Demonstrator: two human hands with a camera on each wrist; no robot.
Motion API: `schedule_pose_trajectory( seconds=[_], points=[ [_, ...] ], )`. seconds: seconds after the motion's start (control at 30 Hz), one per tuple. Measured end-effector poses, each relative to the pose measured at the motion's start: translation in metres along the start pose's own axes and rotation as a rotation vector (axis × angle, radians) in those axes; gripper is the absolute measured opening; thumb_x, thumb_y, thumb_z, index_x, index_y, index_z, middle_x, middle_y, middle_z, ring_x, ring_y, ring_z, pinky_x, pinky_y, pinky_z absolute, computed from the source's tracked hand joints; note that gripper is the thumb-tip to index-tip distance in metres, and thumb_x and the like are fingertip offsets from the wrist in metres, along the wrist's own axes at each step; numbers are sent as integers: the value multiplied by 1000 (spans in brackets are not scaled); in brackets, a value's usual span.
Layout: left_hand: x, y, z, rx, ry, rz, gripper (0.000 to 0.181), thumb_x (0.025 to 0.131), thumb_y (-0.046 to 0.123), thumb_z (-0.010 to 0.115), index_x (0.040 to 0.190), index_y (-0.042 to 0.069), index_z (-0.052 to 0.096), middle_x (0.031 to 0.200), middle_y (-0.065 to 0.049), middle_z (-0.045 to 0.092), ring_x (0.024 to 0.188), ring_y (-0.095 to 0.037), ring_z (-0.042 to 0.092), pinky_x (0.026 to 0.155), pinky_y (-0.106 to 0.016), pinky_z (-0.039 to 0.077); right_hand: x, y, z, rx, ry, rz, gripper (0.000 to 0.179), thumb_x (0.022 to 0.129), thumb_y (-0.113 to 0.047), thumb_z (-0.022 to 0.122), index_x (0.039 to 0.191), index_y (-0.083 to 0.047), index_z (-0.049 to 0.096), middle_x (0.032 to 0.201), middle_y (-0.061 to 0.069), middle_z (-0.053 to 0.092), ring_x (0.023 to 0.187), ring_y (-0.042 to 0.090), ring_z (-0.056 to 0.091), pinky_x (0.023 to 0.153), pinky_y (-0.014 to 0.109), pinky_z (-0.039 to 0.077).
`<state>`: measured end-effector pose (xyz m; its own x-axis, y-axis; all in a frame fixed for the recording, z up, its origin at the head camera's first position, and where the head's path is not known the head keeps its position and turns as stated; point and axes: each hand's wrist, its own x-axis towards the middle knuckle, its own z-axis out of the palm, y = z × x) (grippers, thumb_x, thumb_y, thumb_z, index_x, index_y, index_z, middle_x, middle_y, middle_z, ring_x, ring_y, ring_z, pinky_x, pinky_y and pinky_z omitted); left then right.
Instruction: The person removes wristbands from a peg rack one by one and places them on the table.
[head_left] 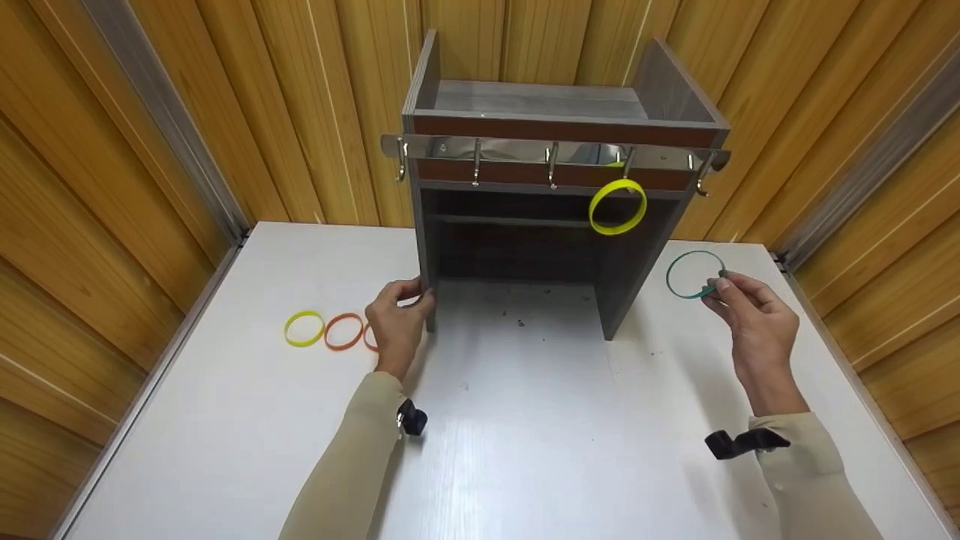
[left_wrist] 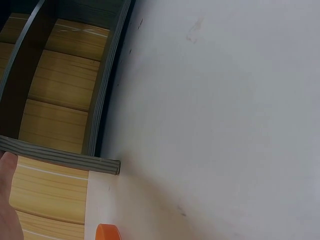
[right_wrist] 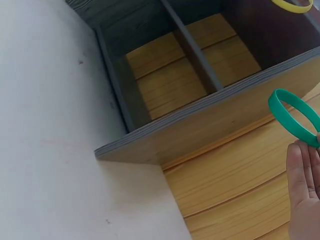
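My right hand (head_left: 761, 330) pinches a green silicone wristband (head_left: 696, 275) between thumb and fingers, to the right of a grey wooden shelf (head_left: 637, 285). The right wrist view shows the green wristband (right_wrist: 295, 117) upright at the fingertips. My left hand (head_left: 397, 326) holds the front edge of the shelf's left side panel near its foot, fingers bent. A yellow wristband (head_left: 618, 207) hangs from the second hook from the right on the metal hook rail (head_left: 517, 152). On the table left of the left hand lie a yellow wristband (head_left: 304, 328) and an orange wristband (head_left: 344, 331).
Another orange wristband (head_left: 370, 337) is partly hidden behind the left hand. The shelf stands on a white table (head_left: 517, 450) against wood-look panel walls (head_left: 300, 97). Several hooks stick out along the rail. Small dark specks (head_left: 520, 323) lie on the table.
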<state>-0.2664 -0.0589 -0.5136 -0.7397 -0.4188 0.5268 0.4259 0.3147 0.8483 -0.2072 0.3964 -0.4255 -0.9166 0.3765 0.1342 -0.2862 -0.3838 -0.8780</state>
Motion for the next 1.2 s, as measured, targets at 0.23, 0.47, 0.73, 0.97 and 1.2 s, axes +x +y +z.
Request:
schedule_pose_trajectory(
  seconds=[0.23,0.47,0.73,0.97,1.2],
  points=[
    [-1,1,-1,-13,-4,-6,16,78,-10,85,91,-2,79,90,-11,78,86,-28,76,73,-39,67,4,17,-14,-90,30,71,33,88,-2,86,116,7,72,103,13,76,93,20,78,90,33,61],
    [0,2,1,-11,-1,-13,16,78,-10,84,91,-3,78,91,-11,77,87,-28,77,73,-33,66,7,36,-24,-196,56,140,28,91,-1,83,116,5,72,102,10,76,91,18,78,88,30,62],
    [-3,3,2,7,2,2,18,77,-11,83,92,-4,78,92,-13,77,86,-30,78,75,-46,66,7,54,-31,-276,77,199,24,95,4,77,117,9,71,97,8,78,87,17,78,86,30,63],
    [-3,3,2,7,7,7,18,77,-11,83,92,-3,78,91,-12,77,85,-29,78,74,-44,66,6,63,-36,-339,71,247,26,96,3,75,120,11,68,95,7,78,85,16,77,86,28,63],
    [-4,2,3,-31,11,17,17,77,-12,84,90,-3,78,89,-13,77,84,-31,77,74,-50,66,0,66,-36,-410,58,307,26,98,2,74,121,11,67,96,5,77,87,15,77,89,29,63]
  ],
)
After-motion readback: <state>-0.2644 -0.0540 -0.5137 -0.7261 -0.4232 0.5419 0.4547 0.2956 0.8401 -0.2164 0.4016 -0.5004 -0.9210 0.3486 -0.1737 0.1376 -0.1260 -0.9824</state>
